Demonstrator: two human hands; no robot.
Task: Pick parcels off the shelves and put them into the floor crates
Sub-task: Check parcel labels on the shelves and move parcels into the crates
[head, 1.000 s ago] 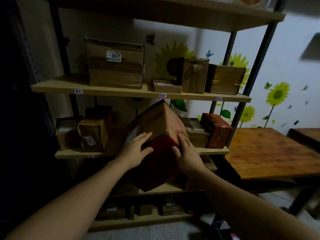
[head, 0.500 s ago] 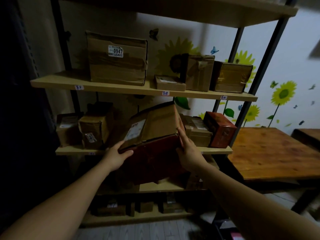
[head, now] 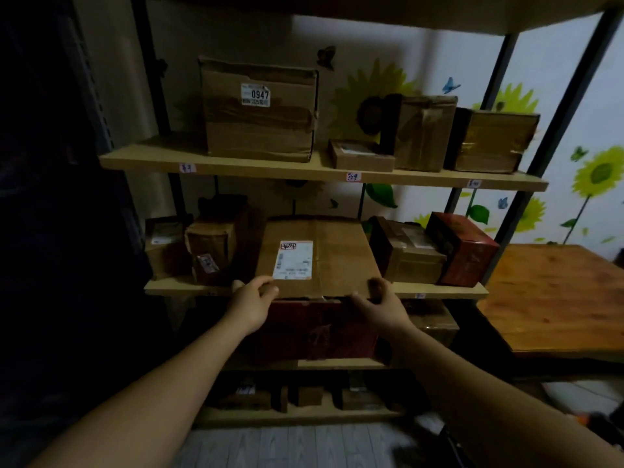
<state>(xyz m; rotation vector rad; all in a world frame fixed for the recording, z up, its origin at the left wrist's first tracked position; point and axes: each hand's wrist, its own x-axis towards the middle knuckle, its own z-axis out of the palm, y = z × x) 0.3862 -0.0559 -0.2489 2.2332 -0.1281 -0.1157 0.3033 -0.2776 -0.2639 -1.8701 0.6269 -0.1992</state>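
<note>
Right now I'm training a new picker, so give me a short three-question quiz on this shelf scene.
1. True or false: both hands grip the near edge of the labelled parcel.
2. What number is printed on the big box on the upper shelf?
3. Which parcel stands at the right end of the middle shelf? A) red box B) white bag C) blue tube

Key
1. True: the left hand and the right hand each hold a front corner.
2. 0947.
3. A, the red box.
</note>
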